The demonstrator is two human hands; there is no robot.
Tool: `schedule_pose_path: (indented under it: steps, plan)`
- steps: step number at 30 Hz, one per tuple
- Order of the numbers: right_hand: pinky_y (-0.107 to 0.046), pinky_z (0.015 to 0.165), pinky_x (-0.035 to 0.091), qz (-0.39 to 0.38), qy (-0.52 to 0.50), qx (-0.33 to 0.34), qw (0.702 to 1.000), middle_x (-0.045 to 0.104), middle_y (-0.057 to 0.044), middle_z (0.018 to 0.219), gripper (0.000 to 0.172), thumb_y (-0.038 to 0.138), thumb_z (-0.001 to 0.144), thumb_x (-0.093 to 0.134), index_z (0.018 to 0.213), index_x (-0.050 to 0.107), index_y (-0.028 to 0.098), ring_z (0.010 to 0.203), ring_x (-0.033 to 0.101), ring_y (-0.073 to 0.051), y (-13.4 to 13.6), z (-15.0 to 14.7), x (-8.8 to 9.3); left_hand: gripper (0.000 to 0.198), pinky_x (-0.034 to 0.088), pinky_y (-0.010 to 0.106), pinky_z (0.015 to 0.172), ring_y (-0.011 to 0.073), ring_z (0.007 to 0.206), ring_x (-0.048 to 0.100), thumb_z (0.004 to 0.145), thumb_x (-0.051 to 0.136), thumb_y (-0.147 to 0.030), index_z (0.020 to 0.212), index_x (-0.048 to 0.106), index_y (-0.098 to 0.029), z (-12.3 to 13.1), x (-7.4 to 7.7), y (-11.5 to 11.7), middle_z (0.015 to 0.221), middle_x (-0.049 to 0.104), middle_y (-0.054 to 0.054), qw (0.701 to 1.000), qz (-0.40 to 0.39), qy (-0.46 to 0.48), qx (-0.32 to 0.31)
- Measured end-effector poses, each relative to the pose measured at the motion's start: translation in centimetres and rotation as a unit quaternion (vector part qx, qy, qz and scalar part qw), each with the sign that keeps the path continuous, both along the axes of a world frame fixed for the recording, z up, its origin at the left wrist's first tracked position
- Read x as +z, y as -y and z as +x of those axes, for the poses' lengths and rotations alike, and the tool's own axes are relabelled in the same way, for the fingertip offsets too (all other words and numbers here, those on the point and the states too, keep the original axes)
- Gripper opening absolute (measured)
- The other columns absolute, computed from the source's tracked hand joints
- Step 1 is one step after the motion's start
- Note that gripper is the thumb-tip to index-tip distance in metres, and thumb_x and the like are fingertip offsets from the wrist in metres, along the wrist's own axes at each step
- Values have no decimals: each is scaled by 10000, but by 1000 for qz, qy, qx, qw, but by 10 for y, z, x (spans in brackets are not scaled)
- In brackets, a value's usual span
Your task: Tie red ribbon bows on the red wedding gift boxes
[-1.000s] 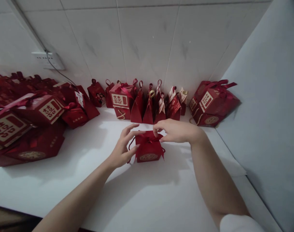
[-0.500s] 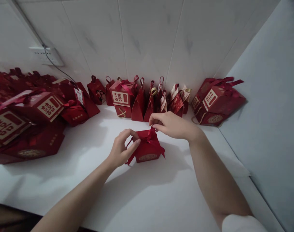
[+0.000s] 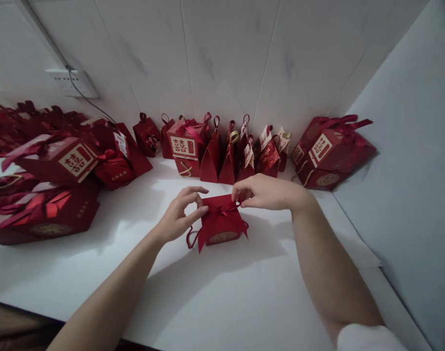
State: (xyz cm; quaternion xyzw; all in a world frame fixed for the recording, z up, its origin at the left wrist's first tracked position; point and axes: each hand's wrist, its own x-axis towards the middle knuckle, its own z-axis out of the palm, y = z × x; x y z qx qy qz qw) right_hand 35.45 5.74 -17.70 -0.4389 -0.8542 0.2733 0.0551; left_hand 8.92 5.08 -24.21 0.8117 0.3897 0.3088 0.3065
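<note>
A small red gift box (image 3: 222, 226) with a gold round emblem stands on the white tabletop (image 3: 229, 292). A dark red ribbon (image 3: 227, 209) is tied in a bow across its front, tails hanging at both sides. My right hand (image 3: 262, 192) pinches the ribbon's loop near the box's upper right corner. At the upper left corner, my left hand (image 3: 183, 209) has its thumb and middle finger closed on the ribbon's left side, index finger stretched out; the exact hold is partly hidden. A dark cord handle (image 3: 192, 239) loops out at the box's left.
Behind stand several small red bags (image 3: 227, 163) and a box with a double-happiness label (image 3: 183, 147). Ribboned boxes (image 3: 328, 151) are stacked at right. More red boxes (image 3: 70, 158) fill the left. A socket strip (image 3: 72, 83) with a cable hangs on the tiled wall.
My right hand has moved down slightly with the ribbon, and the bow lies flatter. A labelled box on the front left pile is gone, uncovering a ribboned box below.
</note>
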Motion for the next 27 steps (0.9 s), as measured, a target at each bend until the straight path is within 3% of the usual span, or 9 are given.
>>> schedule_pose_path:
  steps: [3, 6, 9, 12, 15, 19, 22, 27]
  plan:
    - [-270, 755, 446, 54, -34, -21, 998, 690, -51, 975, 138, 205, 887, 555, 951, 677, 198, 884, 632, -184, 2, -10, -2, 291, 398, 425, 1046, 241, 1180, 552, 915, 561, -386, 712, 526, -182, 0, 2, -1, 1275, 599, 82, 997, -53, 62, -4]
    - [-284, 819, 442, 98, -85, 9, 992, 633, -59, 1040, 139, 256, 900, 573, 985, 671, 205, 906, 609, -180, 11, -27, -2, 355, 450, 421, 982, 262, 1146, 573, 886, 594, -412, 638, 514, -170, -2, 1, -3, 1270, 605, 97, 987, -114, 112, 0]
    - [-277, 810, 454, 100, -119, 72, 985, 589, -51, 1046, 191, 161, 886, 539, 1023, 663, 208, 876, 591, -158, 19, -42, -3, 363, 466, 400, 945, 271, 1133, 572, 881, 606, -418, 624, 583, -162, -5, -4, -7, 1241, 612, 102, 976, -158, 151, -7]
    - [-292, 840, 446, 154, -117, 118, 974, 574, -61, 1042, 324, 22, 829, 479, 1015, 676, 201, 950, 563, -177, 23, -51, -7, 365, 434, 372, 971, 270, 1138, 559, 891, 604, -411, 637, 675, -159, -7, -10, -11, 1182, 629, 103, 973, -159, 165, -26]
    - [-321, 861, 430, 187, -83, 142, 968, 596, -71, 1010, 317, 14, 840, 477, 987, 694, 193, 975, 550, -201, 23, -57, -12, 427, 417, 357, 974, 256, 1106, 567, 935, 534, -420, 645, 715, -165, -8, -12, -13, 1144, 632, 94, 975, -155, 155, -33]
    - [-305, 748, 413, 156, -40, 129, 978, 648, -54, 930, 185, 101, 882, 494, 855, 661, 176, 851, 576, -188, 22, -61, -16, 301, 391, 382, 1031, 282, 1185, 532, 903, 585, -416, 786, 755, -196, -11, -9, -13, 1250, 591, 78, 982, -146, 93, -81]
    - [-280, 687, 385, 131, -46, 120, 983, 663, -42, 906, 139, 104, 862, 488, 846, 606, 176, 799, 570, -168, 22, -59, -14, 265, 405, 392, 1024, 279, 1176, 545, 874, 633, -391, 735, 723, -184, -14, -4, -13, 1288, 576, 75, 982, -146, 64, -105]
    - [-260, 636, 347, 110, -51, 119, 986, 647, -25, 841, 140, 66, 805, 472, 794, 552, 180, 741, 532, -146, 28, -49, -2, 311, 465, 386, 951, 269, 1127, 579, 883, 614, -418, 743, 746, -173, -13, -4, -14, 1270, 604, 108, 979, -173, 83, -73]
